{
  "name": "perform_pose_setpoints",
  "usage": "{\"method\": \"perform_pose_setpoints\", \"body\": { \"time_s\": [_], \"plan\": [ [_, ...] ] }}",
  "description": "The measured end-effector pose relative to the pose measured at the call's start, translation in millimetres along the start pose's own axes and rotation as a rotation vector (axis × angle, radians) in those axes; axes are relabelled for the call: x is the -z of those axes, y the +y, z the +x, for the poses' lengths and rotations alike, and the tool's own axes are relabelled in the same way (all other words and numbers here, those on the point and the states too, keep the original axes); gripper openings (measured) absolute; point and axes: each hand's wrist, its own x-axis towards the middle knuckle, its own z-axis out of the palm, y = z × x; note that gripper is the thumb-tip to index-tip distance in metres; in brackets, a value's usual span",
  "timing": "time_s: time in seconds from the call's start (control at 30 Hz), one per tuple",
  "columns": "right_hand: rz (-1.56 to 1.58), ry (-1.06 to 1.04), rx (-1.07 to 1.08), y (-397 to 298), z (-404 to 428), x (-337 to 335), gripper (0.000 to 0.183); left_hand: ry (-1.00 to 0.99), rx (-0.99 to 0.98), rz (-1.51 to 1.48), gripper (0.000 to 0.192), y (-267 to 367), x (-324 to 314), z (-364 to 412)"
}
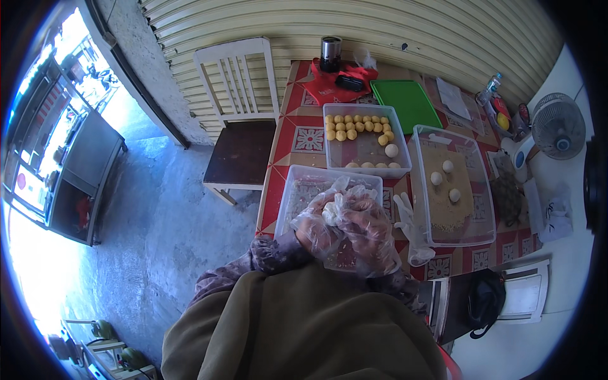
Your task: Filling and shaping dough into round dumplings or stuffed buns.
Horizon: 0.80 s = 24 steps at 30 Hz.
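Both my hands wear clear plastic gloves and meet over a translucent plastic tub [284,209]. My left hand [314,233] cups a lump of white dough [329,213] from the near side. My right hand [368,221] presses against that same lump with curled fingers, which hide part of it. Beyond them stands a second tub [332,154] with several yellow balls [340,135] in rows, plus white balls [391,150] along its near side. To the right, a larger tub [484,228] holds three white dough balls [447,166] on a layer of tan crumbs [451,209].
A white spatula-like utensil [405,213] lies between the tubs. Farther back are a green tray [408,102], a red bag [318,90] and a metal canister [331,52]. A fan [558,126] stands at right. A wooden chair [240,147] adjoins the table's left side.
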Motion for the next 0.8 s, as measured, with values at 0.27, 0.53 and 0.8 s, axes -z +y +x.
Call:
{"method": "perform_pose_setpoints", "body": {
  "time_s": [0.27, 0.53, 0.8],
  "plan": [
    [0.056, 0.18, -0.086, -15.1, 7.5, -11.2, 0.025, -0.057, 0.024, -0.336, 0.039, -5.9, 10.9, 10.5],
    [0.097, 0.254, -0.063, 6.9, -7.5, -16.8, 0.027, 0.131, -0.041, -0.198, 0.036, -17.3, 15.5, 5.8],
    [-0.016, 0.312, 0.049, 6.7, -14.7, -38.6, 0.031, -0.088, 0.076, -0.346, 0.053, 1.9, -24.7, -0.9]
  ]
}}
